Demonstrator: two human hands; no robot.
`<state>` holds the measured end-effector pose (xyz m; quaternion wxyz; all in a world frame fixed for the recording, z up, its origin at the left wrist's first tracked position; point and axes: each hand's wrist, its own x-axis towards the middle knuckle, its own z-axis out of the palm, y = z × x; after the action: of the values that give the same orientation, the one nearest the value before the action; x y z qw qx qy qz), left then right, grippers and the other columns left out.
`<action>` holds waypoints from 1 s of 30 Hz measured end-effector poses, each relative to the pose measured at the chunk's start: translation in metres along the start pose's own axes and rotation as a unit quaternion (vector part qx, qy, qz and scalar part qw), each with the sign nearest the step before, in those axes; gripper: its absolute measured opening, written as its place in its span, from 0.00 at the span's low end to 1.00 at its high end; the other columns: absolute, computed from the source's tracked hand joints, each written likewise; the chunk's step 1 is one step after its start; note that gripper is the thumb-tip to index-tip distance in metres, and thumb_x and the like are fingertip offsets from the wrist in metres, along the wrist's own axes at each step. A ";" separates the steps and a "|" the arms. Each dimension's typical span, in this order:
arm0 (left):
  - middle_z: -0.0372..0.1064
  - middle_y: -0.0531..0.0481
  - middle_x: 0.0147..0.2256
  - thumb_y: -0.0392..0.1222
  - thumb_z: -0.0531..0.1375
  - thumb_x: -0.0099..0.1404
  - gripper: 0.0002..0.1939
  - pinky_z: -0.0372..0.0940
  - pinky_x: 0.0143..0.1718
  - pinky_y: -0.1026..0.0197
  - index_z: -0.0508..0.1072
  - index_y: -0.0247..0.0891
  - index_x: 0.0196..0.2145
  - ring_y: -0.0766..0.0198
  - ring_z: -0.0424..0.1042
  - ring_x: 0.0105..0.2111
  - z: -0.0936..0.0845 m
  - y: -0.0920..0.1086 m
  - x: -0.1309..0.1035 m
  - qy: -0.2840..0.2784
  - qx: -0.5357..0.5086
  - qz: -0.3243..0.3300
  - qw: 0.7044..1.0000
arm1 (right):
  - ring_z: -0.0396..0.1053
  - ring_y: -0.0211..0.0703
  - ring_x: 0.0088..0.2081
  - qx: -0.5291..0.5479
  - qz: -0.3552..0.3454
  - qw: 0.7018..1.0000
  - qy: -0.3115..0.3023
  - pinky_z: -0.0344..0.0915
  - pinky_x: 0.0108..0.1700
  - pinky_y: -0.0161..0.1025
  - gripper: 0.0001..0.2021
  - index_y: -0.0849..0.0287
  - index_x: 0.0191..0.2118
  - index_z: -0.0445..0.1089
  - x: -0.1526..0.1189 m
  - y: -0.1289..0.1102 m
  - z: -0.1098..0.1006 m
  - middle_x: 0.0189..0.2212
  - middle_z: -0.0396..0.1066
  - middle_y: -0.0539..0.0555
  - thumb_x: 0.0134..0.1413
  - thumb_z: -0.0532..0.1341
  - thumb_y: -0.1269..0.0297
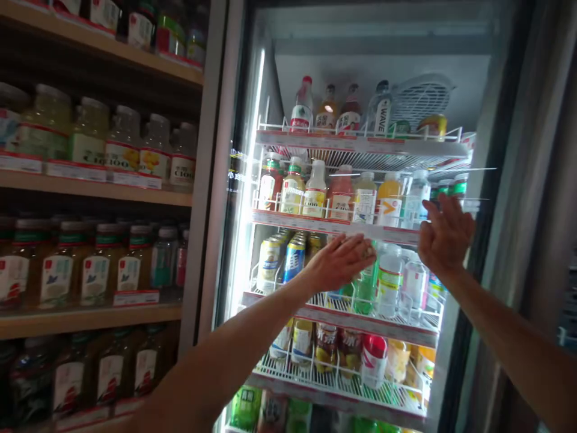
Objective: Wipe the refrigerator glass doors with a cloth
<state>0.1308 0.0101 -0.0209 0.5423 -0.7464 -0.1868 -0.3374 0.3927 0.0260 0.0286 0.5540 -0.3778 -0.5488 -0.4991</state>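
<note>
My left hand [340,261] reaches forward with its fingers stretched out, in front of the middle shelf of a lit drinks fridge. Its fingertips overlap the top of a green bottle [365,287]; whether they touch it I cannot tell. To the right, my right hand [446,234] is raised with thumb and fingers apart, nothing seen in it. Beside and behind it stand a clear bottle [420,189] on the shelf above and a pink-labelled bottle [413,285] below. Silver-and-blue cans [294,260] stand left of my left hand.
Wooden shelves [97,186] with rows of juice bottles [90,132] stand at the left. A grey frame [205,198] separates them from the fridge. White wire rails [360,131] edge the fridge shelves. Bottles and a yellow tub [433,125] occupy the top shelf. Lower racks hold more bottles [374,359].
</note>
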 end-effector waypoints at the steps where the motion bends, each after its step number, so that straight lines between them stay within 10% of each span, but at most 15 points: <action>1: 0.52 0.50 0.62 0.45 0.53 0.64 0.25 0.46 0.62 0.49 0.57 0.47 0.59 0.55 0.46 0.63 0.000 0.002 -0.002 -0.008 -0.001 0.015 1.000 | 0.52 0.51 0.63 0.001 0.001 1.000 0.000 0.49 0.60 0.52 0.21 0.60 0.54 0.65 -0.001 0.000 -0.001 0.59 0.59 0.60 0.58 0.47 0.61; 7: 0.51 0.41 0.62 0.42 0.52 0.64 0.24 0.47 0.61 0.44 0.60 0.38 0.58 0.49 0.46 0.63 -0.029 -0.087 -0.022 0.142 0.062 -0.337 0.929 | 0.50 0.48 0.63 -0.004 -0.011 1.000 0.001 0.48 0.61 0.50 0.21 0.61 0.55 0.63 -0.010 0.002 -0.004 0.59 0.58 0.61 0.58 0.47 0.62; 9: 0.49 0.39 0.62 0.42 0.52 0.64 0.25 0.46 0.61 0.43 0.60 0.36 0.58 0.47 0.44 0.64 -0.028 -0.088 -0.022 0.160 0.060 -0.373 0.912 | 0.50 0.49 0.63 -0.007 -0.005 1.000 0.000 0.49 0.61 0.51 0.21 0.61 0.55 0.63 -0.011 0.002 -0.004 0.59 0.59 0.61 0.59 0.47 0.62; 15: 0.52 0.47 0.62 0.43 0.53 0.63 0.27 0.44 0.62 0.47 0.55 0.45 0.60 0.53 0.46 0.63 -0.004 -0.001 -0.008 0.000 -0.002 -0.027 1.000 | 0.51 0.48 0.63 0.000 0.005 1.000 -0.011 0.50 0.60 0.51 0.21 0.59 0.55 0.63 -0.009 0.000 -0.006 0.59 0.59 0.60 0.58 0.47 0.64; 19: 0.53 0.45 0.61 0.44 0.53 0.63 0.26 0.46 0.61 0.46 0.58 0.44 0.59 0.52 0.47 0.63 -0.017 -0.043 -0.022 0.043 0.045 -0.134 0.989 | 0.52 0.48 0.63 -0.006 -0.007 1.000 0.004 0.50 0.60 0.51 0.20 0.59 0.54 0.64 -0.010 0.002 -0.003 0.59 0.60 0.60 0.59 0.47 0.63; 24: 0.49 0.36 0.62 0.44 0.53 0.63 0.26 0.47 0.60 0.41 0.59 0.37 0.58 0.45 0.46 0.63 -0.026 -0.092 -0.023 0.179 0.089 -0.389 0.899 | 0.51 0.48 0.63 -0.011 0.007 1.000 -0.001 0.50 0.60 0.52 0.20 0.59 0.54 0.63 -0.010 0.000 -0.002 0.59 0.59 0.59 0.58 0.47 0.63; 30: 0.54 0.45 0.61 0.43 0.54 0.62 0.27 0.46 0.61 0.45 0.58 0.45 0.59 0.52 0.48 0.63 -0.002 -0.005 0.000 0.040 0.012 -0.095 0.995 | 0.51 0.48 0.63 0.004 0.018 1.000 -0.019 0.50 0.60 0.53 0.21 0.58 0.55 0.63 -0.007 -0.003 -0.008 0.59 0.59 0.58 0.58 0.47 0.64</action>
<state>0.1268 0.0096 -0.0166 0.5238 -0.7046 -0.2395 -0.4145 0.3920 0.0187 0.0200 0.5538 -0.3945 -0.5548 -0.4795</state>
